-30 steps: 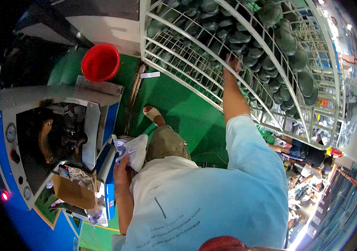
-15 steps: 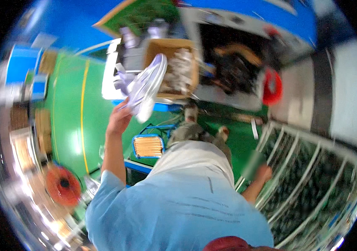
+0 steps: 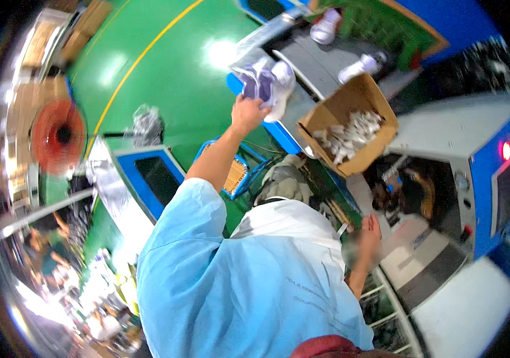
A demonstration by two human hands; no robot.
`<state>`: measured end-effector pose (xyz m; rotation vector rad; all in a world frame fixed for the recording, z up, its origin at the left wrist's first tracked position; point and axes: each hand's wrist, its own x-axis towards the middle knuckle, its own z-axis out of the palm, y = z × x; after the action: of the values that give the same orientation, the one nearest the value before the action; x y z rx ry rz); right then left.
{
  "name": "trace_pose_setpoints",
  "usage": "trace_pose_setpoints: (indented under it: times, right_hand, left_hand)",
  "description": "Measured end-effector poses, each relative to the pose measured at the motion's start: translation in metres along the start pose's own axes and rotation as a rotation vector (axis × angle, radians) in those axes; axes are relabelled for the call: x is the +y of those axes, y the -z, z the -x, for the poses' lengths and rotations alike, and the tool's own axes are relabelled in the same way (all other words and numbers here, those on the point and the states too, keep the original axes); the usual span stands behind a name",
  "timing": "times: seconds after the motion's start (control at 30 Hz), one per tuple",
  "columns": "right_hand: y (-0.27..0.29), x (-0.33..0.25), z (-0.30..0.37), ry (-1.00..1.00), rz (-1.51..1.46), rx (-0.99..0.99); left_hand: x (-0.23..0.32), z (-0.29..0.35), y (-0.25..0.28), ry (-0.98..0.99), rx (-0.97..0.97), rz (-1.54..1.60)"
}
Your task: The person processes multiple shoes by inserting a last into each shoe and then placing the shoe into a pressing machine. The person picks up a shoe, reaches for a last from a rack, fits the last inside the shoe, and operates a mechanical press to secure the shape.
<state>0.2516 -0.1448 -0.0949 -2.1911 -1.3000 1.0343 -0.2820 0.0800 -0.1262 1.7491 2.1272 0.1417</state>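
Above the green floor (image 3: 165, 77), your left hand (image 3: 249, 113) grips a pale shoe (image 3: 280, 86), right hand (image 3: 372, 235) a blurred lump (image 3: 355, 249); this holding step likely next needs steadiness.

The grey bench (image 3: 311, 56) bears two pale shoes (image 3: 359, 68) lying apart.

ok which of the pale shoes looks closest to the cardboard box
The pale shoe just beyond the upper edge of the cardboard box. Another shoe lies higher in the picture, and the shoes at the left hand are to its left.
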Motion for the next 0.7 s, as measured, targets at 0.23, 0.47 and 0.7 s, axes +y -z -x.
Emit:
trace_pose_setpoints:
  times: [0.23, 0.47, 0.7]
  right_hand:
    - [0.028, -0.096, -0.028, 0.171, 0.154, -0.143]
    - [0.025, -0.126, -0.045, 0.387, 0.146, -0.354]
    - [0.042, -0.170, -0.042, 0.970, 0.164, 0.212]
  left_hand:
    - [-0.139, 0.232, 0.066, 0.302, 0.036, 0.105]
    - [-0.328, 0.620, 0.134, 1.015, 0.696, -0.534]
    - [-0.292, 0.449, 0.090, 1.085, 0.729, -0.228]
